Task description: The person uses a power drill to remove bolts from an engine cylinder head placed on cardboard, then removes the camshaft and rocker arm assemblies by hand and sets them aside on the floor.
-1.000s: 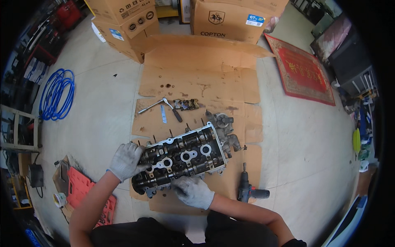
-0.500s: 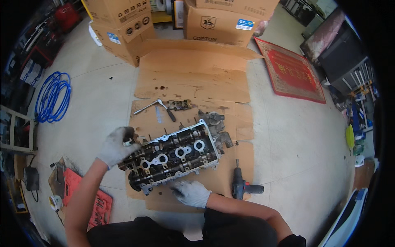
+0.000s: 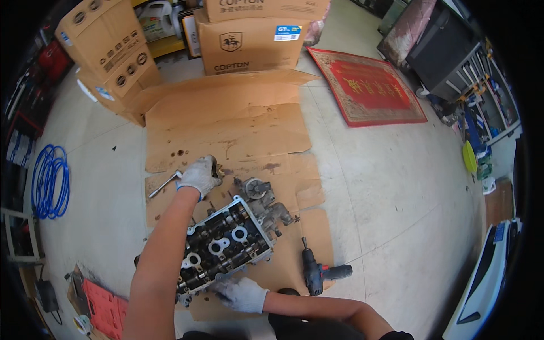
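The cylinder head (image 3: 221, 245), with camshafts and pale ring-shaped seats on top, lies at a slant on a flattened cardboard sheet (image 3: 226, 124). My left hand (image 3: 198, 177), in a whitish glove, reaches past its far side. The fingers are closed round a small dark metal part, which they partly hide. Beside that hand, the ratchet wrench (image 3: 164, 186) shows only in part. My right hand (image 3: 245, 295), gloved too, is low at the near edge of the cylinder head; its fingers are blurred. My left forearm hides the head's left end.
A cordless driver (image 3: 318, 271) lies right of the cylinder head. Cardboard boxes (image 3: 252, 45) stand at the back, with a red mat (image 3: 368, 85) to their right. A coiled blue hose (image 3: 51, 181) and a red tool case (image 3: 105, 311) are on the left.
My left hand has moved from the head's left end to its far side, carrying the dark part. The view has shifted; my right hand stays by the near edge.
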Motion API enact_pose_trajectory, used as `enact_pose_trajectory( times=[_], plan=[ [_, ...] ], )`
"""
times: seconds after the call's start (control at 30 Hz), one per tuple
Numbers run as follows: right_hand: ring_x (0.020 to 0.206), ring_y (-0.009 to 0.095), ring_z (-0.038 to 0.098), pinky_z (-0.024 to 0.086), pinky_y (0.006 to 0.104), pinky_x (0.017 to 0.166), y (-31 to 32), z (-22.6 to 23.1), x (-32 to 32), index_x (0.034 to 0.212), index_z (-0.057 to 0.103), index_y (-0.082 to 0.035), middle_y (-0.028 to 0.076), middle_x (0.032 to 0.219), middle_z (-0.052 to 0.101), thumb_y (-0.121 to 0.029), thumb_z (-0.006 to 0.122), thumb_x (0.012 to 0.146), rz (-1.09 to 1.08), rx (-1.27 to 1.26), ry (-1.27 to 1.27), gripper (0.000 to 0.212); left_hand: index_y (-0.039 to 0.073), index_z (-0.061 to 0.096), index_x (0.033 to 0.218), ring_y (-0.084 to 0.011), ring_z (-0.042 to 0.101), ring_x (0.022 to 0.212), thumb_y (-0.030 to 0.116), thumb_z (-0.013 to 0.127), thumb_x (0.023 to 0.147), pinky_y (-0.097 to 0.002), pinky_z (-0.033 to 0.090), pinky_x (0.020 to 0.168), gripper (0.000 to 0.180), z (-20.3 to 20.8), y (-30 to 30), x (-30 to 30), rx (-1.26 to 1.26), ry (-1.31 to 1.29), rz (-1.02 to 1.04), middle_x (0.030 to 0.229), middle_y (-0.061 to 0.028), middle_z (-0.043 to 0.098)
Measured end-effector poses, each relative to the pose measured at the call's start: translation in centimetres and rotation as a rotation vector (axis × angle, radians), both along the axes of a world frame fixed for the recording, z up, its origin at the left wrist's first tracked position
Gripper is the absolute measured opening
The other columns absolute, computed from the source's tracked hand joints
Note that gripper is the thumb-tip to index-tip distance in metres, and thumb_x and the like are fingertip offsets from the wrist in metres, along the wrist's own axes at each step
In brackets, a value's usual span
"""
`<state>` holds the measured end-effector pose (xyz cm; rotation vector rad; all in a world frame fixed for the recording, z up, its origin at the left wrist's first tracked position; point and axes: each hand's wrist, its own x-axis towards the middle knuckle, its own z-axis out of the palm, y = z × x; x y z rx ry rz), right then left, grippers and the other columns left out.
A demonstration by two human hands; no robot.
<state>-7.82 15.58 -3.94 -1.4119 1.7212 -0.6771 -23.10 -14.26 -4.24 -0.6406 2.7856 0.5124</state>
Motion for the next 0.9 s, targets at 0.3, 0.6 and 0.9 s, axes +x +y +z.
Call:
enact_pose_trajectory(
  times=[0.3,0.6,0.9],
  plan=[
    [0.097,0.038,0.073,0.061,0.0509,0.078,0.8,0.0,-1.3,0.138,0.061,-0.014,0.017,0.118,0.071,-0.027,0.06,0.101,0.033,0.161,-0.049,0.04,0.007,0.063,0.135,-0.0386,0.061,0.13,0.042,0.086,0.081,-0.0477,0.049,0.111,0.068,-5.2,-0.4,-3.6,-0.096,-0.069,-0.036,0.134,-0.0199,0.068],
    [0.094,0.031,0.077,0.063,0.0447,0.076,0.3,1.4,-3.0,0.128,0.067,-0.011,0.013,0.108,0.076,-0.022,0.073,0.092,-0.254,-0.427,0.11,0.038,0.006,0.059,0.14,-0.0397,0.06,0.131,0.039,0.075,0.089,-0.0489,0.048,0.112,0.062,6.8,-6.1,10.7,0.039,0.063,-0.014,0.136,-0.0214,0.065],
    [0.108,0.031,0.066,0.052,0.0436,0.096,-11.7,8.0,-7.9,0.13,0.063,-0.001,0.017,0.114,0.067,-0.032,0.085,0.083,0.18,-0.411,0.503,0.06,0.001,0.065,0.13,-0.0409,0.07,0.115,0.043,0.086,0.085,-0.0518,0.055,0.1,0.065,27.7,7.6,34.5,0.302,-0.132,-0.153,0.126,-0.0215,0.071]
  ],
)
